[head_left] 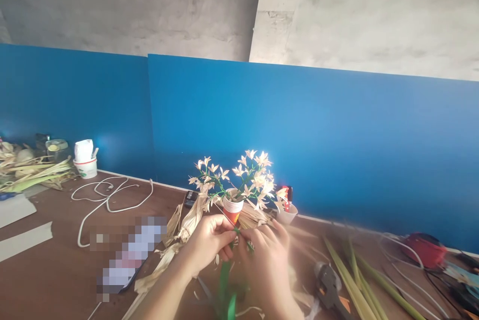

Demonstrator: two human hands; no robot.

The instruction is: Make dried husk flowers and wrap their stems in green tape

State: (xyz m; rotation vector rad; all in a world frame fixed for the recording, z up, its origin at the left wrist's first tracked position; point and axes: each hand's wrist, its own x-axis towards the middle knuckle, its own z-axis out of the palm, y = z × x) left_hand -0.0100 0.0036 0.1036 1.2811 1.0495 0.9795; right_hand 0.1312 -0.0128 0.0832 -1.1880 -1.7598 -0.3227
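Observation:
My left hand (209,241) is closed, thumb and fingertips pinching a thin stem with green tape wound on it. Close beside it, my right hand (267,257) has its thumb and forefinger pressed together on the green tape, while its other fingers are raised. A strip of green tape (224,277) hangs below the hands toward the table's near edge. Just behind my fingers stands a stack of paper cups (232,205) holding green-wrapped stems with small pale flowers (260,180). My fingers partly hide the stem and where the tape meets it.
Dried corn husks (194,220) lie around the cups. To the left are a phone (129,260), blurred out, and a white cable (108,202). A glue gun (329,287), green leaf strips (355,280) and a red object (424,249) lie right. A blue partition (318,135) rises behind.

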